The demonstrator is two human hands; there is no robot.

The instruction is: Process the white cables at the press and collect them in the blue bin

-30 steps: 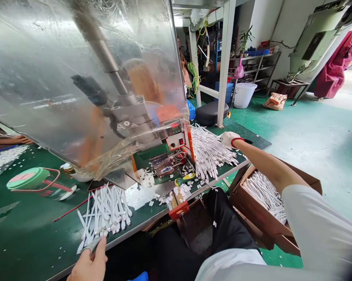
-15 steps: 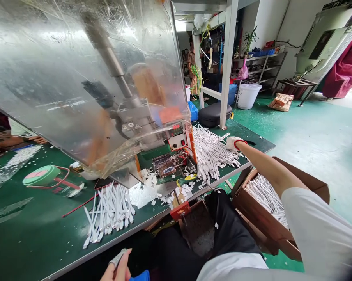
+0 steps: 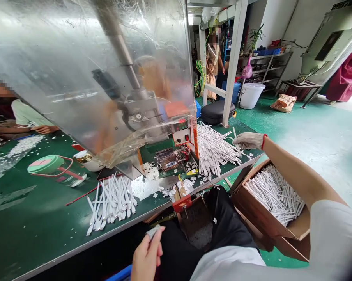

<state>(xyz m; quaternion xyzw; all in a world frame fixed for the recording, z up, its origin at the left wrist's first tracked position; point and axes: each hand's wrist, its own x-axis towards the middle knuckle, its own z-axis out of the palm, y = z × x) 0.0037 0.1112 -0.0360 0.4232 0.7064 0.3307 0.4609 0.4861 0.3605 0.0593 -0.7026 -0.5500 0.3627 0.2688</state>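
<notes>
My right hand [image 3: 250, 141], in a pale knit glove with a red cuff, is at the right end of a big pile of white cables [image 3: 213, 150]. A short white cable [image 3: 234, 133] sticks up from its closed fingers. My left hand [image 3: 148, 251] is bare and low in front of the bench, above my lap. Its thumb and fingers are pressed together. Something grey [image 3: 153, 231] shows at the fingertips, a wrap or a small piece; I cannot tell which. A smaller bundle of white cables [image 3: 113, 203] with flat plug ends lies on the bench's left part.
A press machine [image 3: 140, 113] stands behind a clear, scratched shield [image 3: 61, 78]. White scraps surround its metal fixture [image 3: 167, 159] and a yellow-green tool [image 3: 188, 174]. A carton [image 3: 252, 199] of white pieces is at my right. A green-lidded jug [image 3: 47, 166] stands left. Other people are beyond.
My right hand has moved right and lifted slightly, and a white cable now shows in its fingers. My left hand has come up and to the right. The view has shifted a little.
</notes>
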